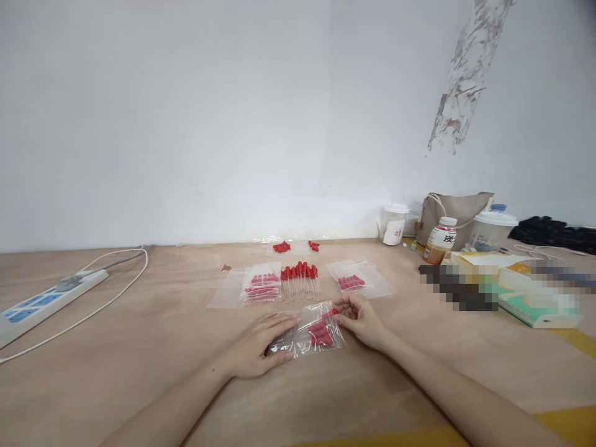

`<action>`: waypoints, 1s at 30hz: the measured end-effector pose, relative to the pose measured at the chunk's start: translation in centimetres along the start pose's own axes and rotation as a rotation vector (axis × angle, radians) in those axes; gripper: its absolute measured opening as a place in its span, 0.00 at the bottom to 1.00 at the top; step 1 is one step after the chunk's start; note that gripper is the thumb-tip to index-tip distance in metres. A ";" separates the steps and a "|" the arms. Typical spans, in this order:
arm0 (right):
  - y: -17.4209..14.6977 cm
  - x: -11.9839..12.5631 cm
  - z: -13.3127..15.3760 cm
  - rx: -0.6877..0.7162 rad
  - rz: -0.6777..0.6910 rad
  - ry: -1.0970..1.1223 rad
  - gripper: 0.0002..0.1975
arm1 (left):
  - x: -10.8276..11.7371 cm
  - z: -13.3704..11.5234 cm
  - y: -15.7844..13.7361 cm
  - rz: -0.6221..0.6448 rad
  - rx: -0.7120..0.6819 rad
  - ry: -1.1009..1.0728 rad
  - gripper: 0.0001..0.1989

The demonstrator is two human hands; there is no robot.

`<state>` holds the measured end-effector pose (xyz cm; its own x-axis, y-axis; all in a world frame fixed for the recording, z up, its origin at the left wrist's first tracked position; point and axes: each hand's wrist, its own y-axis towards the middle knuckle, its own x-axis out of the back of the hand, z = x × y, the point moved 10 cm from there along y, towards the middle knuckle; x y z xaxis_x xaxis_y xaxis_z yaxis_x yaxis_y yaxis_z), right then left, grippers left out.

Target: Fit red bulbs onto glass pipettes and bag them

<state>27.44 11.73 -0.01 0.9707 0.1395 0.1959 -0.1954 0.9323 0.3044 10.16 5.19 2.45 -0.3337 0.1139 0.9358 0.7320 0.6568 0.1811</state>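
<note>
A clear zip bag (300, 338) lies in front of me with several red-handled pieces (321, 333) inside. My left hand (261, 341) rests on the bag's left end, fingers stretched out and thumb apart along the lower edge. At the bag's upper right corner, my right hand (356, 316) pinches a red-handled thin-shafted piece (329, 313), its shaft pointing left over or into the bag; I cannot tell which. Just beyond stands a row of loose red-handled pieces (300, 273), shafts toward me. Filled bags (261, 285) are stacked to its left.
More bags (356, 279) lie right of the row, and small red pieces (282, 247) sit near the wall. A power strip (51, 298) with a white cable is at left. A lidded cup (393, 225), a bottle (441, 241), a grey bag (454, 214) and a green-white box (535, 304) stand right.
</note>
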 end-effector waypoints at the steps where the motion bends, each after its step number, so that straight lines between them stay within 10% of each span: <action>1: 0.1 -0.4 0.0 -0.004 0.008 -0.002 0.13 | 0.0 0.0 0.0 -0.002 -0.003 0.002 0.27; 13: -0.2 -2.9 0.8 0.074 0.236 -0.140 0.23 | 0.0 0.0 -0.1 0.008 0.011 0.000 0.26; 20: 4.1 1.8 -0.4 -0.028 -0.077 -0.550 0.09 | -0.2 -0.1 0.0 0.035 0.006 0.006 0.21; 30: 10.4 -1.1 -1.9 -0.211 -0.181 -0.732 0.14 | -0.3 -0.1 -0.2 0.024 0.002 0.046 0.23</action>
<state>24.59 21.93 1.14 0.6311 -0.2078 0.7474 0.0589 0.9735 0.2209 10.20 4.98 2.21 -0.2887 0.0950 0.9527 0.7384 0.6554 0.1585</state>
